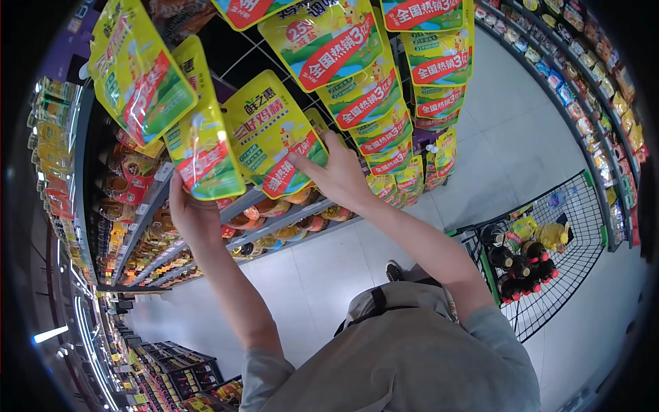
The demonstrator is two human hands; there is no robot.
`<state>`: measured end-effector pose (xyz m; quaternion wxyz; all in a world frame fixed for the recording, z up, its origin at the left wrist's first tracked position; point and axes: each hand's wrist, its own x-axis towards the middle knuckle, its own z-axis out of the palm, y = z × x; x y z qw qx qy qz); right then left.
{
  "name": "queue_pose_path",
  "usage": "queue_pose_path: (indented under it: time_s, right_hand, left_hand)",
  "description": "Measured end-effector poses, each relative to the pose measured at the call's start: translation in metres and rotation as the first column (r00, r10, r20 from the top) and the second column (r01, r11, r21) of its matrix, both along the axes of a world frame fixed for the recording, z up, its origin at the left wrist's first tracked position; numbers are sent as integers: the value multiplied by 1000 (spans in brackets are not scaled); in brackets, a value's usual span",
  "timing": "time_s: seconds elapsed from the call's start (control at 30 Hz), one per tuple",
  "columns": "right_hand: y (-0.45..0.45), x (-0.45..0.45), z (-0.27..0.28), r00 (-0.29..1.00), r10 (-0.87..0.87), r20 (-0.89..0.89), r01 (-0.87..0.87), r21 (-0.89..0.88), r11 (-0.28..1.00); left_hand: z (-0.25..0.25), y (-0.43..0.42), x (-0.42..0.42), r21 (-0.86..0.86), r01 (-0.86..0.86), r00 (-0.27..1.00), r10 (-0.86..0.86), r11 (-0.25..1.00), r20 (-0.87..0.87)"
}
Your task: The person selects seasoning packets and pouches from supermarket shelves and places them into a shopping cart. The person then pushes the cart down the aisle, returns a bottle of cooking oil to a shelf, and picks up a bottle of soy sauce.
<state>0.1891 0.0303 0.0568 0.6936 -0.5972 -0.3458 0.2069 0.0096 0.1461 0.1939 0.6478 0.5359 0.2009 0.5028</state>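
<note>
My right hand point(340, 172) grips a yellow-green pouch of chicken bouillon point(274, 130) by its right edge, thumb on the printed front and fingers partly hidden behind. My left hand point(195, 209) is closed around the lower left edge of another such pouch point(206, 151), its fingers mostly out of sight underneath. This second pouch tilts and slightly overlaps the first. Above my left hand hangs a larger-looking matching pouch point(141, 79), close to the camera. To the right of my right hand, more pouches hang in overlapping columns point(371, 113) on a dark wire rack.
A black wire shopping cart point(583, 240) with green trim stands at right, holding dark bottles with red caps point(525, 268) and a yellow oil bottle point(551, 235). Shelves of bottles point(127, 168) run along the left. Another stocked shelf point(583, 89) lines the far right, across the tiled floor point(316, 268).
</note>
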Motion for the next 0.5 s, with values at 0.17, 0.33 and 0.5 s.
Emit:
queue_pose_path:
  time_s: [0.17,0.33,0.5]
  right_hand:
    - [-35,-11,-37,995,93,-40,-97,-94,991]
    - [-147,-47,-102,953,303,25,-290,-222,931]
    - [-280,-58,-131,977,102,-186,-167,-380,910]
  left_hand:
    - [-25,-13,28,231,-146,974,181,962,-136]
    - [-43,-18,26,594,-331,704,611,733,-361]
    - [-107,-61,30,632,-492,767,641,599,-11]
